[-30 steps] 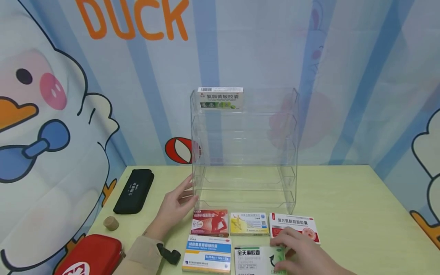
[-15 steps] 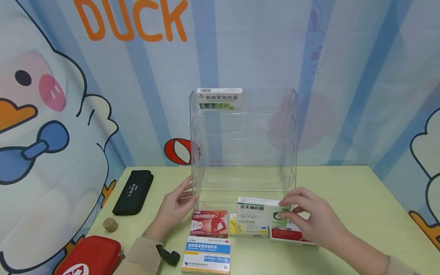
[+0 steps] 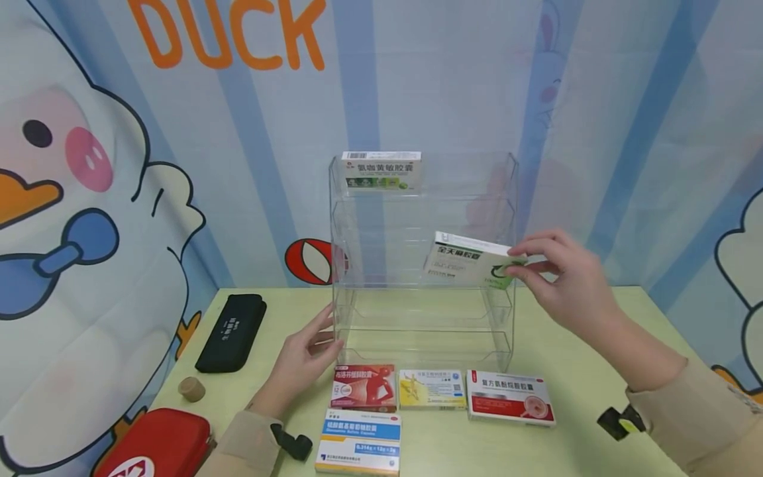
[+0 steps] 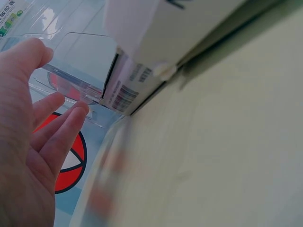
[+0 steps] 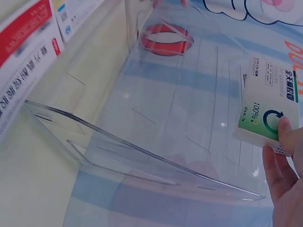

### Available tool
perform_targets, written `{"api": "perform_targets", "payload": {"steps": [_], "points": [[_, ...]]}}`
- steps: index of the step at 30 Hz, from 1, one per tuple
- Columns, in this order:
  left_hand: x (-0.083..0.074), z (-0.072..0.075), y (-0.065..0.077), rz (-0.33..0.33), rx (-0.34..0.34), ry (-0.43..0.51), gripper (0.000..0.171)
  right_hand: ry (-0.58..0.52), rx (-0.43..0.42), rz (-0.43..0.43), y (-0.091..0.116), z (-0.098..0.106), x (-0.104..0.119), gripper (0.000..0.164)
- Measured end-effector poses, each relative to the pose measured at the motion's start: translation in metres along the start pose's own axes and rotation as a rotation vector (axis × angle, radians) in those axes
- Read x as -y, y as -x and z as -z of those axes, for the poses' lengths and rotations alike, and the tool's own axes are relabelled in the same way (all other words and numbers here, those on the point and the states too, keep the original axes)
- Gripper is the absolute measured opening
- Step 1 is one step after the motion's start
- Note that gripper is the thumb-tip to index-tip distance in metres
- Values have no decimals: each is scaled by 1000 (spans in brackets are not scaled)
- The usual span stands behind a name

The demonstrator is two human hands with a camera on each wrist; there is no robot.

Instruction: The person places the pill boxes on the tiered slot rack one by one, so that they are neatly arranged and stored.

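Note:
My right hand [image 3: 563, 278] pinches a white-and-green medicine box [image 3: 471, 260] by its right end, thumb in front. The box is held tilted before the middle tiers of a clear acrylic rack [image 3: 423, 330]. In the right wrist view, the same medicine box [image 5: 270, 94] shows its green end by the thumb. My left hand [image 3: 306, 354] rests at the rack's lower left side with fingers fairly straight. The left wrist view shows the left hand's [image 4: 38, 127] thumb and fingers spread near the clear rack's edge. Another medicine box [image 3: 381, 172] stands in the top tier, at left.
Before the rack lie a red box [image 3: 363, 387], a yellow-and-white box [image 3: 432, 388], a red-and-white box [image 3: 510, 396] and a blue-and-white box [image 3: 359, 440]. At left are a black case [image 3: 231, 333], a small wooden cylinder [image 3: 191, 389] and a red zip case [image 3: 157, 440].
My right hand has lifted the white-and-green medicine box from the table's front and carried it up and forward to the rack. My left hand has stayed at the rack's side.

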State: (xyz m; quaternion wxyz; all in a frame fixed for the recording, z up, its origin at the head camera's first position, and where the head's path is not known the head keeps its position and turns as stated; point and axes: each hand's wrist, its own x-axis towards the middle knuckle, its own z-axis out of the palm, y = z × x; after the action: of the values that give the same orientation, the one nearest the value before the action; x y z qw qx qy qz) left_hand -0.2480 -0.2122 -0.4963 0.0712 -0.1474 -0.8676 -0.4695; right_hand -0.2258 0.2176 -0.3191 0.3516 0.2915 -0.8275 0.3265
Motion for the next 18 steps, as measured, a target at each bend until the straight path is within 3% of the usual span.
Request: {"api": "perform_targets", "payload": {"steps": [18], "points": [[3, 1, 1, -15, 7, 3, 74, 31, -206, -224, -100, -3, -10, 27]]}}
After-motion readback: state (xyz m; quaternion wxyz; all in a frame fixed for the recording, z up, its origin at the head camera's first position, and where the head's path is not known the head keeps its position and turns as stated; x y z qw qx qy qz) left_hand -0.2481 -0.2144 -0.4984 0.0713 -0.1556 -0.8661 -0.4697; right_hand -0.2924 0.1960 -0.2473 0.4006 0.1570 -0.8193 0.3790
